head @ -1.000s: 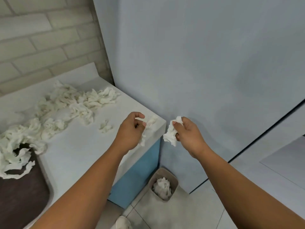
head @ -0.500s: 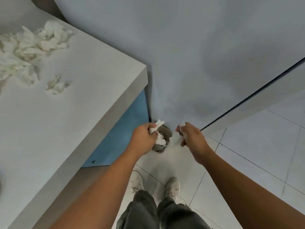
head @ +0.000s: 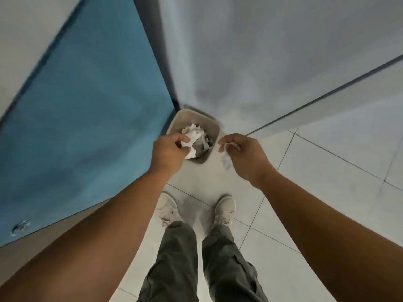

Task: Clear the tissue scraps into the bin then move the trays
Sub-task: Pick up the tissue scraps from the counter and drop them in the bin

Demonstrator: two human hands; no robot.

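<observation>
Tissue scrap [head: 192, 147], white and crumpled, is pinched between thumb and curled fingers of the left hand [head: 171, 150]; the grip is tight on it, above the near left edge of the bin [head: 209, 119]. Second scrap [head: 226, 161] hangs blurred from the right hand [head: 244, 154], thumb and fingertips pressed together on its top end, just right of the bin, over the floor [head: 316, 192]. The beige bin stands on the floor in the corner between the blue side panel [head: 87, 105] of the table and the grey wall [head: 261, 62], with crumpled tissue [head: 194, 129] inside. Pale shoes [head: 224, 209] and grey trousers [head: 176, 258] show below.
</observation>
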